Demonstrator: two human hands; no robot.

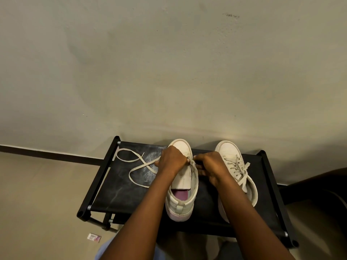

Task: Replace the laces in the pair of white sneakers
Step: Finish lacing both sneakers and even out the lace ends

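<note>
Sneakers: two, both on bench (120,194): unlaced sneaker (183,201) at bench middle, laced sneaker (231,152) toward bench right end. Loose lace (139,166): one, on bench left half. Hands: two, left hand (171,160), right hand (210,166), over bench middle. Small packet (94,237): one, on floor off bench near-left corner.

Two sneakers stand side by side on the tabletop (116,192), toes toward the wall (169,72) behind it: the left sneaker (183,201) near the middle, the right sneaker (228,149) beside it. A lace (139,167) trails from under the left grip (171,160) across the tabletop's left part. The right grip (210,166) sits between the sneakers. A packet (94,237) lies on the floor (37,203), front-left of the tabletop.
</note>
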